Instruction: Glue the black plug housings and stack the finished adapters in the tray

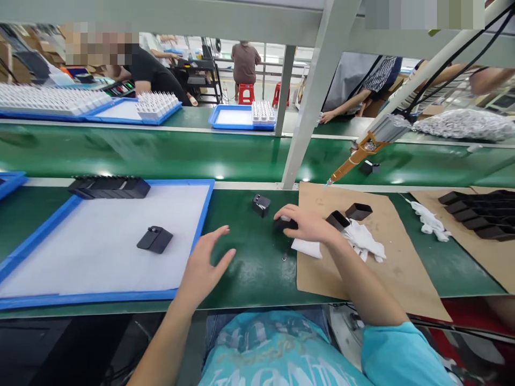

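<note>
My left hand [207, 264] hovers over the green bench at the tray's right edge, thumb and fingers apart and nothing in it. My right hand [306, 223] curls its thumb and fingers round a dark piece [284, 225], apparently a small black case, partly hidden by the fingers. Behind and left of it, a small black case with a fitting on top [261, 205] stands on the bench. Another black case [155, 239] lies in the blue-rimmed tray [120, 298], and several stand in a row [112, 188] at its back edge.
Brown cardboard [333, 279] bears open black sleeves [359, 211] and a crumpled white glove [364, 239]. An orange-tipped tool [356, 160] hangs above it. More black sleeves [478, 214] lie far right. A slanted frame post [308, 107] rises behind the bench. Other people work beyond the green conveyor [169, 150].
</note>
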Tool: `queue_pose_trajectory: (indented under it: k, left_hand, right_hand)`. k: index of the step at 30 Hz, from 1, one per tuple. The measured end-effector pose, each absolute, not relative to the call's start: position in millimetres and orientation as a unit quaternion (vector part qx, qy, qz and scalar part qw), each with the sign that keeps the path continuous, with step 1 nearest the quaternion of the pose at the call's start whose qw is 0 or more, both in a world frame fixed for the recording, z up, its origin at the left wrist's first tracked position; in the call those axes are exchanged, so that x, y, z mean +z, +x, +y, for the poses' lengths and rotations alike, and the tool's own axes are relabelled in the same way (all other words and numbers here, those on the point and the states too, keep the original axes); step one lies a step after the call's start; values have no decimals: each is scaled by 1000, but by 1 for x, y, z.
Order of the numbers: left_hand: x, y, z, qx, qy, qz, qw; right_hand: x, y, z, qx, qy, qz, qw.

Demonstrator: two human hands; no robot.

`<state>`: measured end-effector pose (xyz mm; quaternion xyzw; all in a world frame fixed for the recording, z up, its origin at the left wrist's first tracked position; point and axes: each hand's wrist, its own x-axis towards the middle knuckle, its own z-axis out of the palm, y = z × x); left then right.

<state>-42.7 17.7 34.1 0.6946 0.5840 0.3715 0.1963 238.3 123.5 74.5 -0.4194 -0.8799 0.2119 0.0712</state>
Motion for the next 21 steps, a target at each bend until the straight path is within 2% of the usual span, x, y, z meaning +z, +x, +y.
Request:
queue_pose_trajectory:
  k: [5,11,14,18,21]
  left_hand:
    - [19,8,23,294,709,529,363]
    - [13,10,19,288,685,559,368]
    - [15,6,17,298,676,556,381]
    - [17,3,16,310,664,526,431]
    - [13,0,15,296,669,518,443]
  right_hand:
    - [59,219,73,353,-284,-882,130]
    - [40,226,59,384,-344,-832,206]
    - [34,232,64,341,-350,-847,211]
    - [25,226,72,187,-374,-880,223]
    - [13,213,75,173,-358,-892,215]
